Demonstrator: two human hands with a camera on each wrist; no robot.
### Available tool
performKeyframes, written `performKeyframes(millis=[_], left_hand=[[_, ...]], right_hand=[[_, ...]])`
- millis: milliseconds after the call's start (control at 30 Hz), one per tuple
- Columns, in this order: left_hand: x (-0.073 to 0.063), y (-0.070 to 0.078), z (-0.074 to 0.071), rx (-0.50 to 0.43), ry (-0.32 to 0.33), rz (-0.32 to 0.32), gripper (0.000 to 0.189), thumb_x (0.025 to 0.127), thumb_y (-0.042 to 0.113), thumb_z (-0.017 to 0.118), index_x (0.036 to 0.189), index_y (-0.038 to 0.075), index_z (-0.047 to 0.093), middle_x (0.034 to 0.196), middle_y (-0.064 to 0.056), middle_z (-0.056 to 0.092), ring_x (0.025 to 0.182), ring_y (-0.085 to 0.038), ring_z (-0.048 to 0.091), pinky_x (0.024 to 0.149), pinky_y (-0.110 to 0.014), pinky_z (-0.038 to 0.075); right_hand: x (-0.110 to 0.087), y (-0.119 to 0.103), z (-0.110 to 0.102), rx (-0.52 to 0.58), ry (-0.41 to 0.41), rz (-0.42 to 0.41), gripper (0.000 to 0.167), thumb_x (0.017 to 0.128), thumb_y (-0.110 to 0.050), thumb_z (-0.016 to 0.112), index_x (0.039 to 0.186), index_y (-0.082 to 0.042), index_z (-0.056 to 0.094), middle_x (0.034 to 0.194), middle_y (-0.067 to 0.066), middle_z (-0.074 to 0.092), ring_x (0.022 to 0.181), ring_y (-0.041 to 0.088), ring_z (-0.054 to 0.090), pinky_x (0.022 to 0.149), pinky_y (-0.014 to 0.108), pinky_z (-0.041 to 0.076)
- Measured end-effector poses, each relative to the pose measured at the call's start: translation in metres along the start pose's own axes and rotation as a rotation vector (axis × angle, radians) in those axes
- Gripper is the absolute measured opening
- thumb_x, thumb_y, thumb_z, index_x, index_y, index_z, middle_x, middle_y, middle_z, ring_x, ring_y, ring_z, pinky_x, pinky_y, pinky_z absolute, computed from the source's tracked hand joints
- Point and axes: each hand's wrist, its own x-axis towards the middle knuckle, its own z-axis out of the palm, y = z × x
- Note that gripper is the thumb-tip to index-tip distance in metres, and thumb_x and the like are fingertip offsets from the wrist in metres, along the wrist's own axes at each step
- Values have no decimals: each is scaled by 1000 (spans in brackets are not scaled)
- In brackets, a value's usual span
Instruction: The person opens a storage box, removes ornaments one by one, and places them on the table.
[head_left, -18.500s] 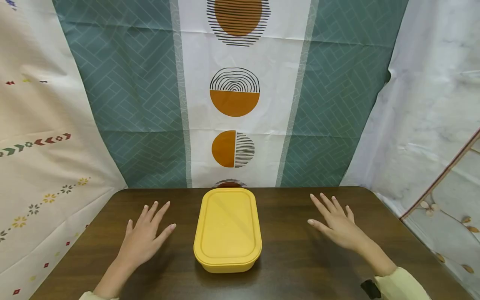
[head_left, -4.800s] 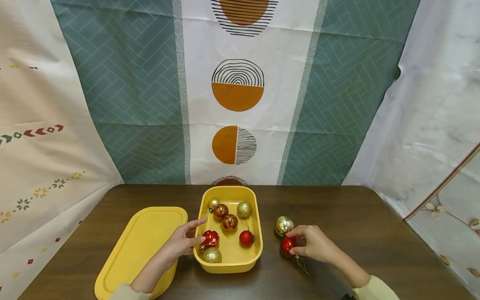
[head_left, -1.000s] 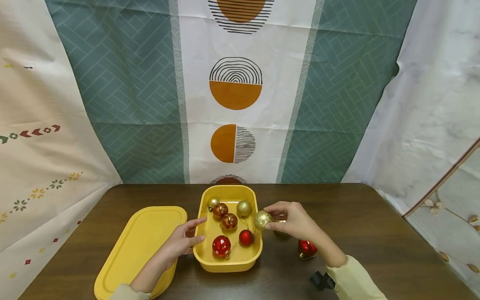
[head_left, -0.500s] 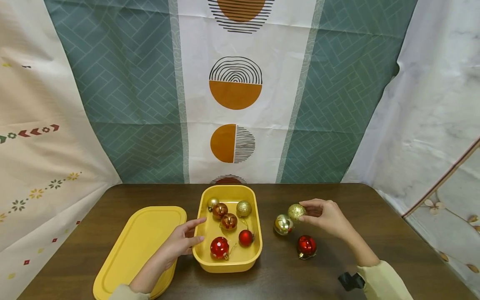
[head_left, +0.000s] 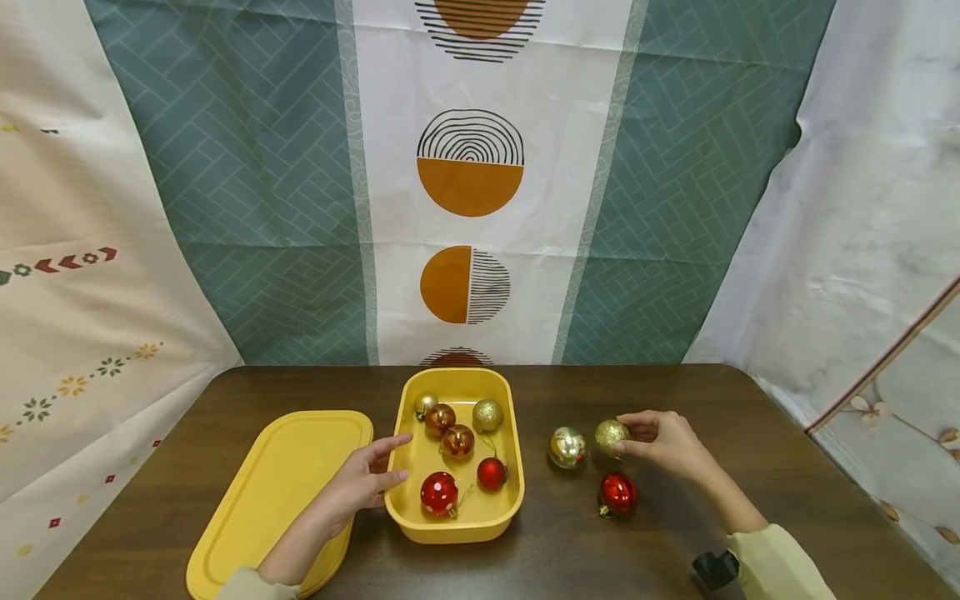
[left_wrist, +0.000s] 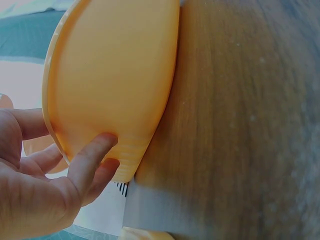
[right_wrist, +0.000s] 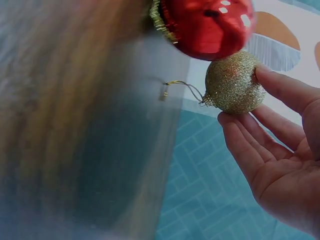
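Observation:
My left hand grips the left wall of a yellow plastic box. In the left wrist view, fingertips press the outside of the box's wall, with other fingers over the rim. My right hand pinches a gold glitter Christmas ball between thumb and fingers, at or just above the table; the right wrist view shows its hanging loop. Beside it on the table are a shiny gold ball and a shiny red ball. Inside the box lie several balls, among them a red spotted ball.
The yellow lid lies flat on the dark wooden table, left of the box and partly under the left forearm. Also in the box are a small red ball and a gold glitter ball. A patterned curtain hangs behind.
The lid came off earlier, and a red and a shiny gold ball now lie outside. In the last second my right hand carried the glitter ball rightward from the box and lowered it.

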Motion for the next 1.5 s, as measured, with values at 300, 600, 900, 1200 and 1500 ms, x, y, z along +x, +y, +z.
performKeyframes(millis=[300,600,900,1200,1500], left_hand=[[1,1,0,13,-3,-10,52,89,6,56,137,0,36,119,-26,48,95,-25,57,72,-43,53],[0,3,3,21,18,-14,51,89,4,56,136,0,37,117,-25,50,93,-25,56,70,-43,53],[-1,5,4,25,17,-12,51,88,4,56,136,0,37,117,-25,50,93,-25,57,69,-43,53],[0,4,5,25,29,-20,51,88,3,56,135,0,39,118,-25,49,95,-26,55,69,-43,54],[-1,4,3,20,43,-29,51,88,2,56,136,0,39,119,-25,49,94,-26,56,69,-43,53]], right_hand=[[3,13,9,-5,-71,8,41,72,-17,77,103,7,65,95,20,67,84,28,66,68,27,53],[4,15,13,13,-133,2,42,72,-19,76,103,8,64,93,19,67,83,28,66,66,26,53],[4,13,13,3,-140,1,44,73,-20,76,104,9,64,94,20,67,83,29,65,67,29,53],[4,2,9,-30,-64,-6,43,72,-17,77,106,7,64,103,23,64,90,31,64,73,36,53],[7,-35,11,47,-26,-82,39,73,-12,76,107,5,64,105,18,63,96,34,61,77,35,51]])
